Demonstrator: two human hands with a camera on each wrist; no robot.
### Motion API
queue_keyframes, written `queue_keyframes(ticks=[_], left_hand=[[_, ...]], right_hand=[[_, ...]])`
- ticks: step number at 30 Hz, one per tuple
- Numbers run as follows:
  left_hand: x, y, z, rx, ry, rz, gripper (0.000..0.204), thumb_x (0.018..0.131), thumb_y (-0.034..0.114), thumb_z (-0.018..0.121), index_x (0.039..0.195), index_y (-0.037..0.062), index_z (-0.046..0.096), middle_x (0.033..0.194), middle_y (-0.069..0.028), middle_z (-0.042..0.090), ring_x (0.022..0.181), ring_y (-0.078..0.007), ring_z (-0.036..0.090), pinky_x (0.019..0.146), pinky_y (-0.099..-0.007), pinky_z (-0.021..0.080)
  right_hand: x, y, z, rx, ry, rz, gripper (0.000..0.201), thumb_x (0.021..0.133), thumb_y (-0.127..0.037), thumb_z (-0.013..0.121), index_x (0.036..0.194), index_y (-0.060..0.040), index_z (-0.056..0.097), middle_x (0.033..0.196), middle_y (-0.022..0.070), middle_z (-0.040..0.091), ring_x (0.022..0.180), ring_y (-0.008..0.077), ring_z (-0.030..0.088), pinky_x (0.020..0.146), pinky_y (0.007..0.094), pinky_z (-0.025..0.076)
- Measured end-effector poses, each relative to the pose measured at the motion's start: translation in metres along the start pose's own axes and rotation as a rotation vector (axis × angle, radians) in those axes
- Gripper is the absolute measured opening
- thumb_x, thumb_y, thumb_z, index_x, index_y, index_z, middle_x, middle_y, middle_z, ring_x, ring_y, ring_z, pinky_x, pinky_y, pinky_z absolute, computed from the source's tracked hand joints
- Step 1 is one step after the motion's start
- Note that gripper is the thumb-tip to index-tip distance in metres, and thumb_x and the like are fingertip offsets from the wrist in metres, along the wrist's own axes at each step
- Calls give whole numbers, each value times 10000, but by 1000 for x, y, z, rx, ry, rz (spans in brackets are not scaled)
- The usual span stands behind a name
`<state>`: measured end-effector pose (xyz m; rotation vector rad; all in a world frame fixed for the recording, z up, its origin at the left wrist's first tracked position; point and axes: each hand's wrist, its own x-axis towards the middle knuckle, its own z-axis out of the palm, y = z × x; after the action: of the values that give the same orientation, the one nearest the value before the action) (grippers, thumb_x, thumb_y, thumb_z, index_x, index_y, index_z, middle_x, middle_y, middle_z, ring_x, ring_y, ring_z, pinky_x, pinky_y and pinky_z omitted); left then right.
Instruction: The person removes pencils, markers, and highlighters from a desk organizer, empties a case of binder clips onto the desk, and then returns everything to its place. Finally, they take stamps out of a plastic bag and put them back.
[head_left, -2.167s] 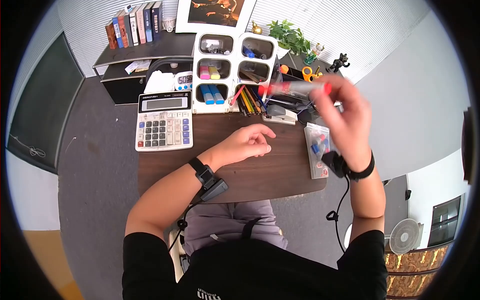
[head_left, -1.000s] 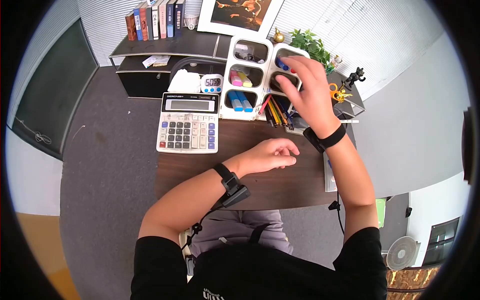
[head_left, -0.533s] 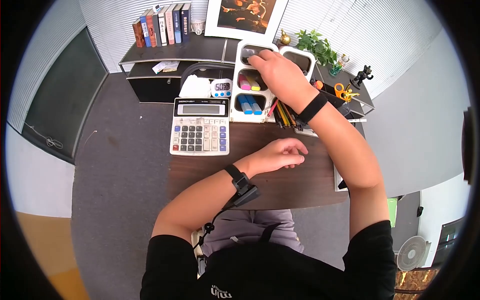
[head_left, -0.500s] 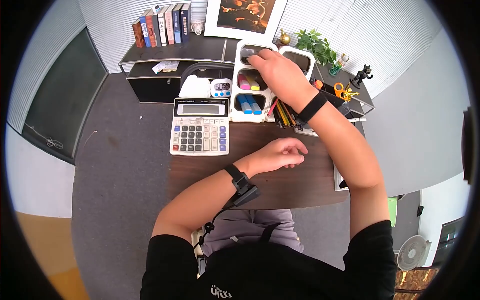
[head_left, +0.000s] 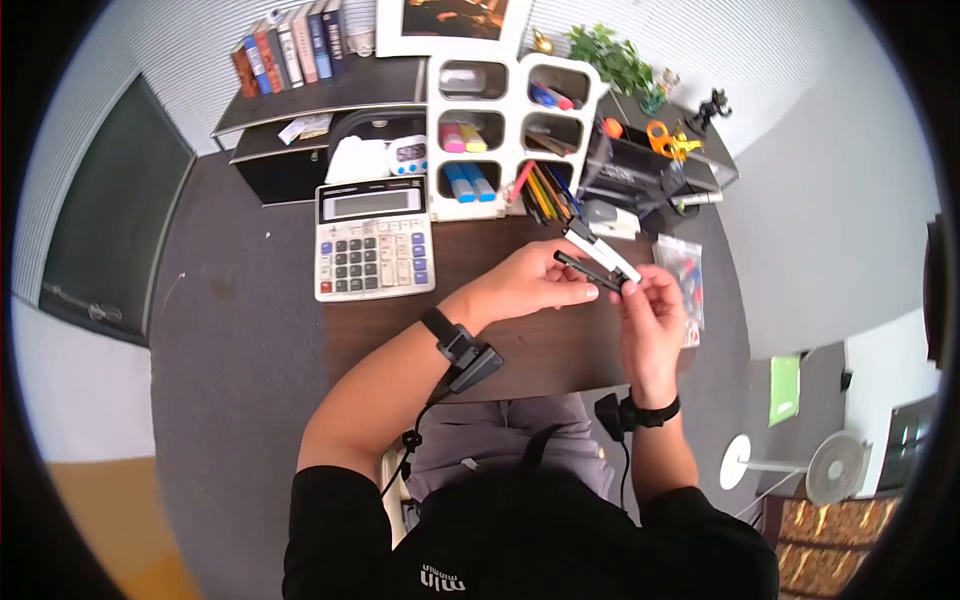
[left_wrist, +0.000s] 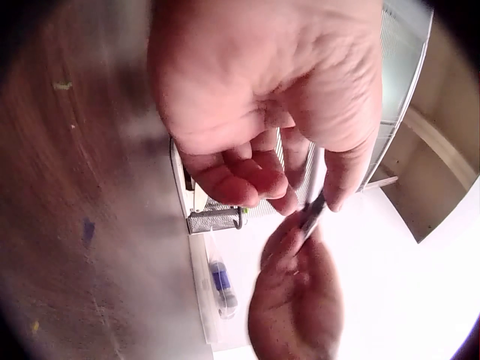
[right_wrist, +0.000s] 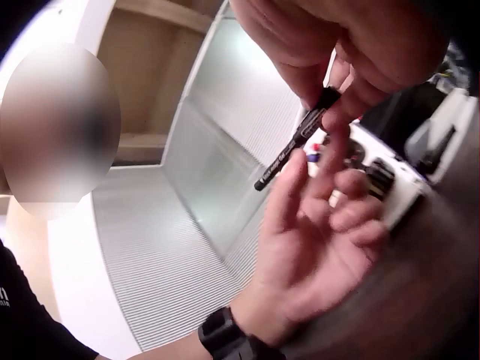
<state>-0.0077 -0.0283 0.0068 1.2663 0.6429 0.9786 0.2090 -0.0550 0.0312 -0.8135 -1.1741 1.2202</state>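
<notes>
My right hand [head_left: 652,310] holds a black marker pen [head_left: 588,273] and white-bodied markers with dark ends [head_left: 603,254] by one end, over the desk's middle. My left hand [head_left: 525,283] meets them from the left. In the right wrist view, its thumb and forefinger pinch the black marker pen [right_wrist: 294,148] along its barrel, while the right fingers grip the thicker end. The left wrist view shows the two hands' fingertips close together. Behind stands a white organizer [head_left: 513,140] with blue and red markers [head_left: 552,96] in its upper right compartment and highlighters [head_left: 463,138] below left.
A large calculator [head_left: 374,240] lies left on the desk, a timer [head_left: 408,155] behind it. Colored pencils [head_left: 546,192] stand at the organizer's lower right. Right of them are a white stapler-like item [head_left: 612,218], a black mesh holder [head_left: 630,170] and a clear pouch [head_left: 680,285].
My right hand put a red marker into the upper right compartment, reached into the upper left one, and came back to the left hand with black and white markers. The left hand now pinches too.
</notes>
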Motion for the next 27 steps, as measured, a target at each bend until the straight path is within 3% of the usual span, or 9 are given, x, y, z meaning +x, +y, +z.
queue_keyframes(ticks=[1,6,9,13,18,20,22,24,27], left_hand=[[1,1,3,-13,-32,81,319,954,93,770,1258,33,693,1056,-5,706,860,-41,615,674,-237,523],[-2,5,15,31,-49,-17,263,1010,86,697,1265,26,672,968,2,675,774,-56,574,655,-238,481],[2,-8,9,-22,60,-6,115,1021,105,697,1103,31,667,869,6,638,712,-57,545,619,-223,446],[-1,-7,12,105,175,33,125,1019,134,712,1065,29,663,836,17,636,681,-49,538,604,-225,444],[-4,-7,21,243,214,90,106,993,107,741,1040,40,673,865,33,653,737,-31,567,648,-214,459],[-6,-5,24,383,157,79,100,980,95,754,1025,39,684,869,41,657,763,-28,575,674,-213,467],[-6,-4,25,360,151,39,100,978,97,754,1016,32,689,876,32,665,785,-29,589,691,-213,476],[-4,-8,20,282,172,136,97,994,103,729,1025,19,691,853,17,646,699,-29,548,627,-222,448],[-7,-2,4,94,228,59,118,1021,118,691,1055,6,684,767,23,581,600,-38,463,560,-241,387]], right_hand=[[-11,11,-9,81,31,69,215,1020,14,649,1231,-17,622,1086,62,703,946,120,691,865,275,612],[-34,35,-14,202,-9,252,235,1034,25,612,1265,-16,596,1135,82,704,1036,139,701,897,283,611],[-32,44,-18,129,-131,210,265,1037,18,611,1298,-8,574,1154,90,704,1056,145,702,904,288,594],[-39,44,-6,46,-167,89,347,1022,7,647,1353,-5,544,1136,74,703,1035,114,688,898,271,555],[-43,43,-2,-5,-133,84,399,988,-34,727,1355,-17,573,1079,33,702,928,63,646,814,252,547],[-43,45,-3,-191,-161,58,352,971,-50,750,1302,-14,636,1035,31,697,855,61,640,744,258,546],[-44,39,-1,-237,-169,38,331,968,-64,757,1278,-9,657,1013,42,695,825,70,640,724,264,545],[-43,33,1,-284,-186,13,312,964,-79,763,1255,-5,677,992,52,692,795,78,641,705,270,544],[-41,29,-1,-355,-224,38,314,978,-103,751,1262,6,672,985,84,687,774,107,664,695,278,549]])
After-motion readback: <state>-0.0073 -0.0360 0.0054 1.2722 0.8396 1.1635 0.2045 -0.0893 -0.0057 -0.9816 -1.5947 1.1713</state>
